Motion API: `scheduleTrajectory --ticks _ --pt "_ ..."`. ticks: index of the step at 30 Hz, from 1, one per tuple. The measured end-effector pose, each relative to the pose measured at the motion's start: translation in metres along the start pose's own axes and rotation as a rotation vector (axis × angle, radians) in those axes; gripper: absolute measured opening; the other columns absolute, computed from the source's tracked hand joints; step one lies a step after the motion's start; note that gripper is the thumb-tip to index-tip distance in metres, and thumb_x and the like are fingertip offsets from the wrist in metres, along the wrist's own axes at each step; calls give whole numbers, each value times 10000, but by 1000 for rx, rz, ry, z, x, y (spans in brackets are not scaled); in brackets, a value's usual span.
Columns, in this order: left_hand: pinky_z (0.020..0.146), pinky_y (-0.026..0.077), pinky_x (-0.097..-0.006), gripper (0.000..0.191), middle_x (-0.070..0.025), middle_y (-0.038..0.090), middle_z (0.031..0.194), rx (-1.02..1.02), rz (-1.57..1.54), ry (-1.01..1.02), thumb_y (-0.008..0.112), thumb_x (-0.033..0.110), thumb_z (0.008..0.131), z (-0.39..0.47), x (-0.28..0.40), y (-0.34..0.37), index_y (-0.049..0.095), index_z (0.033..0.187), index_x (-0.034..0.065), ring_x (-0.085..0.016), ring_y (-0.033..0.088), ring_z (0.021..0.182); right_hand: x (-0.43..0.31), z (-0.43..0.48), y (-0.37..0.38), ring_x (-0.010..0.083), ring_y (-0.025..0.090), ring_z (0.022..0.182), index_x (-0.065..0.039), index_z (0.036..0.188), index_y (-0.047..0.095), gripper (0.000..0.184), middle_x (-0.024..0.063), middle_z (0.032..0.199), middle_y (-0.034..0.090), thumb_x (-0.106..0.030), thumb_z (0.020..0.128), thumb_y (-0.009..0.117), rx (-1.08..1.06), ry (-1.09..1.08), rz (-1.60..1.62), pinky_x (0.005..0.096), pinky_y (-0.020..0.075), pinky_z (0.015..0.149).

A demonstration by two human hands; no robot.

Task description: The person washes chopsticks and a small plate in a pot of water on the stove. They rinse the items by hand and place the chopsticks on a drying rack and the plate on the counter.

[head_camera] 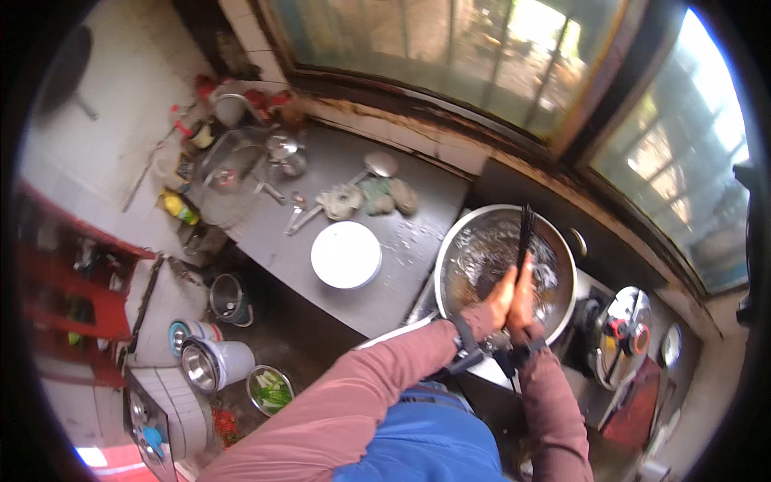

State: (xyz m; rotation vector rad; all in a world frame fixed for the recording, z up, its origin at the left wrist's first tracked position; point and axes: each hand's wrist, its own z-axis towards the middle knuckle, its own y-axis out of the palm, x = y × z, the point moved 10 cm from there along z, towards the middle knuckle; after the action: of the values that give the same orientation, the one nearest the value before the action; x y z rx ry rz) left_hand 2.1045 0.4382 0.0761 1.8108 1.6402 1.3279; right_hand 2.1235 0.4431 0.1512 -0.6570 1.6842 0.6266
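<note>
A bundle of dark, thin sticks that look like chopsticks (526,232) is pressed between my two palms, its far ends pointing away from me. My left hand (502,295) lies along one side of the bundle and my right hand (522,296) along the other, fingers extended. Both are over a wide metal basin (441,265) with rippling, brownish water (476,253) in it. The ends of the sticks nearest me are hidden by the hands. Dark bands circle both wrists.
Left of the basin, a white round bowl or lid (346,254) sits on the grey countertop (421,193). Behind it lie scrubbing cloths (379,196) and a ladle (380,164). A pressure cooker (623,337) stands to the right. Leafy vegetables fill a bowl (249,385) at lower left.
</note>
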Motion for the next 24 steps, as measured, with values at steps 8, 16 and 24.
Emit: scheduleTrajectory --ticks 8,16,24 --pt "666 448 -309 491 -16 529 819 87 43 54 352 569 902 -17 20 -9 514 958 109 -154 513 770 15 -10 9 217 239 1329 -119 1425 231 565 101 1452 261 -456 971 245 24 86 -7 301 181 1077" --pt "938 387 -366 572 -90 517 1179 112 108 68 382 567 891 -20 28 -19 448 1255 131 -208 479 1076 34 7 11 208 229 1340 -87 1416 243 570 94 1456 261 -444 972 239 -3 39 -54 291 163 1085" --pt "881 417 -482 651 -94 586 1067 127 321 -252 234 588 903 -26 23 -31 493 1186 62 -260 534 1020 71 25 -48 227 517 1018 26 1188 499 535 150 1137 562 -416 941 327 78 272 -127 331 378 900"
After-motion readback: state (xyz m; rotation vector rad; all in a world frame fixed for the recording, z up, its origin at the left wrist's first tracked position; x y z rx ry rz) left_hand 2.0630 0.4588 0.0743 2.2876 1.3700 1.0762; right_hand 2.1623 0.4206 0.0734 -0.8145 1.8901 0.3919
